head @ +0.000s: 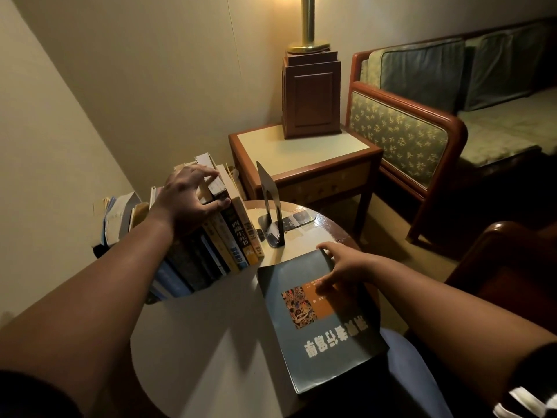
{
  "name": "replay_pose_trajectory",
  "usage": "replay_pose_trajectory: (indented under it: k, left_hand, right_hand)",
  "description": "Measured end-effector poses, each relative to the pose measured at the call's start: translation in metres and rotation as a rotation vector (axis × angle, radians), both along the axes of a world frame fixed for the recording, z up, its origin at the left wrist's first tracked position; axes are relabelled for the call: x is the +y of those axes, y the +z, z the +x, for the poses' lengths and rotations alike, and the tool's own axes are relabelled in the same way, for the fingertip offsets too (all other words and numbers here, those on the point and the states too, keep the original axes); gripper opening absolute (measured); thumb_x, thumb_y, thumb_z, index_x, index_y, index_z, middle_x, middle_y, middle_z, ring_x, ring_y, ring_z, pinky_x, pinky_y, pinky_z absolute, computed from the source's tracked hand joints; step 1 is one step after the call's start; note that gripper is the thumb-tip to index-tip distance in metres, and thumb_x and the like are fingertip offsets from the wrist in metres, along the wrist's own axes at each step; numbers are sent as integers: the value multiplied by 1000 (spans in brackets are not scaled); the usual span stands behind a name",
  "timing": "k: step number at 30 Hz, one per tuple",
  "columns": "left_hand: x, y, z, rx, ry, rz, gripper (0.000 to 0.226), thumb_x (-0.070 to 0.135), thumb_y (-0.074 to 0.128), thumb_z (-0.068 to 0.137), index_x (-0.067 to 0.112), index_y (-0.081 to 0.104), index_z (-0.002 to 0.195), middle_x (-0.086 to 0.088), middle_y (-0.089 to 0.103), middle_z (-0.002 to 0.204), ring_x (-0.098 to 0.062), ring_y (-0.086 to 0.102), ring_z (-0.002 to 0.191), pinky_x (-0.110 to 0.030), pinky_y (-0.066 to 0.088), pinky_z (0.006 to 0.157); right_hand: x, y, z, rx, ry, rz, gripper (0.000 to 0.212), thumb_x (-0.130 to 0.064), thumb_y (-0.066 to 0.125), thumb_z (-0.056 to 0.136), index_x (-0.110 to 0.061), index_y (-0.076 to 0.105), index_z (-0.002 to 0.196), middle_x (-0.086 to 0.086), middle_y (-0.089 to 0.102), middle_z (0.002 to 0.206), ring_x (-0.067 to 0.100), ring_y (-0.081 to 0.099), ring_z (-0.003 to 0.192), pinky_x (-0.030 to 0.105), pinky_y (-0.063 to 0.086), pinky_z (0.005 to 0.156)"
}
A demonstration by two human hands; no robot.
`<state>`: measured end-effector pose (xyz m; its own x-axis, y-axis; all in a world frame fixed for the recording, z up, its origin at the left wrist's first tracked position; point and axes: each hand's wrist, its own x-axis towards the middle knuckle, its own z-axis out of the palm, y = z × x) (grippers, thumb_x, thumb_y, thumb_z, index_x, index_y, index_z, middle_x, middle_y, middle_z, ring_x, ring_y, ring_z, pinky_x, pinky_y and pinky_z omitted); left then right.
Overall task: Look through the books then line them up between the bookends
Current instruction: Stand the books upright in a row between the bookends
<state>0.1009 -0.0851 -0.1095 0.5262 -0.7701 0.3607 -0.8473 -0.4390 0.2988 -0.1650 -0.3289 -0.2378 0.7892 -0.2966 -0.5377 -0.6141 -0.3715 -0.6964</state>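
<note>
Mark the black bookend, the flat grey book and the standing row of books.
black bookend (266, 181), head view, upper part of the upright plate.
flat grey book (328, 372), head view, lower front cover.
row of books (239, 236), head view, dark spine with pale lettering.

Grips the upright books (238, 236) from above with the left hand (187, 200). Rests the right hand (340, 263), fingers spread, on a grey book (325, 351) lying flat on the round table (211, 342). Finds a black bookend (263, 176) just right of the row, apart from it; side table (301, 152), lamp base (310, 95) and sofa (401, 131) beyond.
</note>
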Motion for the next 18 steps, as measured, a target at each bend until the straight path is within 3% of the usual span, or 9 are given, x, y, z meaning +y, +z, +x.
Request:
replay_pose_trajectory:
  k: [4,9,14,18]
  left_hand:
    - [1,0,0,-2,6,4,76,70,54,71,30,51,135,-3,47,148,-28,35,140,-53,28,113]
    - [0,-2,2,-6,2,6,75,71,54,71,30,51,135,-2,47,147,-28,36,139,-53,30,112]
    - [0,-2,5,-4,-3,8,76,73,54,71,31,50,135,-2,47,147,-29,36,140,-54,31,112]
    - [0,-2,5,8,-9,3,77,75,54,70,31,51,134,-2,49,146,-28,38,139,-59,31,112]
  right_hand:
    - [5,6,0,-36,-13,-15,97,-19,95,61,-28,36,137,5,55,129,27,61,114,42,60,86]
    - [17,3,-6,-132,-78,-34,96,-20,95,60,-30,35,134,3,56,122,26,61,112,36,62,80]
    - [23,11,-11,-312,-225,79,70,-8,87,73,-25,46,127,4,60,105,19,65,89,26,60,67]
    - [22,32,-13,-439,-284,135,51,-8,85,75,-25,57,114,9,57,111,25,65,97,34,62,68]
